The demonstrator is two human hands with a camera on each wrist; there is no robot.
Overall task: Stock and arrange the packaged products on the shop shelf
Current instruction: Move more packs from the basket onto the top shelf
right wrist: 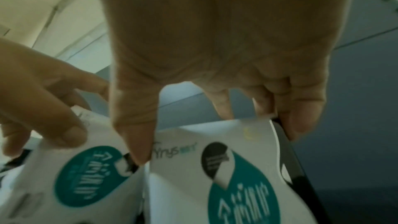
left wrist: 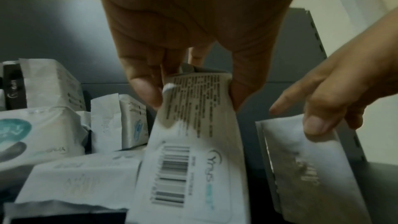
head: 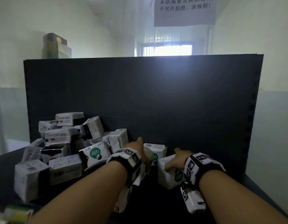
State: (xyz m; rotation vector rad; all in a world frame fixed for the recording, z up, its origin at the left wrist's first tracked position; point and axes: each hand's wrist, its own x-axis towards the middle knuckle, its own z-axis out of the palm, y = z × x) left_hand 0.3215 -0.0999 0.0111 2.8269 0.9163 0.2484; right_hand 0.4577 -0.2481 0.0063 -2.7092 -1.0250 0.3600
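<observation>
On the dark shelf board (head: 157, 206) my two hands each hold a white soft pack upright, side by side. My left hand (head: 136, 147) pinches the top of a pack (left wrist: 193, 151) printed with a barcode and small text; thumb and fingers (left wrist: 144, 89) squeeze its top seam. To its right, my right hand (head: 177, 160) grips the top edge of a second pack (head: 170, 175) that shows a teal drop logo (right wrist: 243, 198). In the right wrist view my thumb (right wrist: 135, 135) lies on that pack's front and the fingers (right wrist: 297, 118) curl behind it. Another pack (head: 156, 148) stands just behind the two.
A loose heap of similar white packs (head: 64, 143) fills the shelf's left side, stacked against the dark back panel (head: 156, 94). The right part of the shelf board (head: 256, 188) is bare. Boxes (head: 56, 46) sit beyond the panel's top left; a paper notice (head: 184, 10) hangs overhead.
</observation>
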